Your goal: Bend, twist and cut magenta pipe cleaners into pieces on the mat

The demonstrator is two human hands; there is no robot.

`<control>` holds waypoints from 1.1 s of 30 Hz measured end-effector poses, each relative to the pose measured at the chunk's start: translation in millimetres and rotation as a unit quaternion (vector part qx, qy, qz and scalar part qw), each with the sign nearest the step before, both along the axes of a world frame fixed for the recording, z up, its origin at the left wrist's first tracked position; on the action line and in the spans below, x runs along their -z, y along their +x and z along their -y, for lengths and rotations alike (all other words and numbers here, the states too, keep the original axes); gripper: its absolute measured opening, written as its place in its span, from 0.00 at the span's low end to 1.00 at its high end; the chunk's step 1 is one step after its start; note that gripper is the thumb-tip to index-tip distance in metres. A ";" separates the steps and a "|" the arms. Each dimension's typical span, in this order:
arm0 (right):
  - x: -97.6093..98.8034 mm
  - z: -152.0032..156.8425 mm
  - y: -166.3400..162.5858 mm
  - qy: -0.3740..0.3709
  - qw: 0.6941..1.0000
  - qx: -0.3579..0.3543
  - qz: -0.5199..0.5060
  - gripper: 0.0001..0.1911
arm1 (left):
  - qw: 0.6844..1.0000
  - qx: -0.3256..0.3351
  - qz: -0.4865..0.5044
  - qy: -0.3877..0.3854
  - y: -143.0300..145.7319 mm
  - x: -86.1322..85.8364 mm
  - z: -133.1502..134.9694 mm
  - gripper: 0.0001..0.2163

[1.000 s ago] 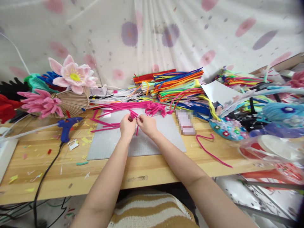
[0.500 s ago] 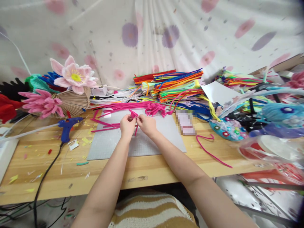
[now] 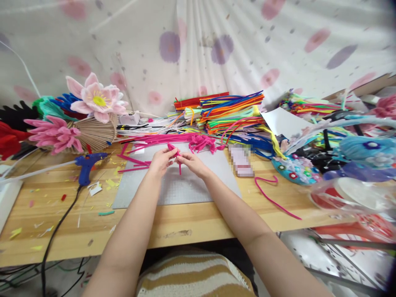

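Observation:
Between my two hands, over the grey cutting mat [image 3: 192, 192], is a small bent piece of magenta pipe cleaner [image 3: 180, 168] with one end hanging down. My left hand [image 3: 162, 161] pinches its upper part between thumb and fingers. From the other side my right hand [image 3: 192, 163] closes its fingertips on the same piece. Just behind them lie a bundle of magenta pipe cleaners [image 3: 161, 139] and a cluster of shaped magenta pieces [image 3: 202, 143]. More magenta stems [image 3: 133, 168] rest by the mat's left edge.
A blue glue gun [image 3: 87, 167] with a black cord lies at left, near fluffy pink flowers [image 3: 99, 99]. Stacks of coloured pipe cleaners [image 3: 229, 111] line the back. At right are a blurred phone-like object [image 3: 241, 161], a curved magenta stem [image 3: 275, 202] and a decorated blue piece [image 3: 295, 169].
My left hand has shifted slightly left and turned, its fingers less curled. My right hand's fingers have straightened a little. The magenta piece's hanging end has moved slightly right.

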State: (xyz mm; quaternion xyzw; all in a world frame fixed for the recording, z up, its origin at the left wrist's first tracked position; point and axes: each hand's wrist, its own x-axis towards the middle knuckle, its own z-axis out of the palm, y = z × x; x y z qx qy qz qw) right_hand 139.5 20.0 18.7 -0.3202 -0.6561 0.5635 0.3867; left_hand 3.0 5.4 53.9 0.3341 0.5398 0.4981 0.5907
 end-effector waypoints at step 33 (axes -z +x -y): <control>-8.8 1.6 9.2 0.013 1.000 0.001 -0.008 0.17 | 0.994 0.095 -0.024 0.052 -3.4 -8.1 0.2 0.15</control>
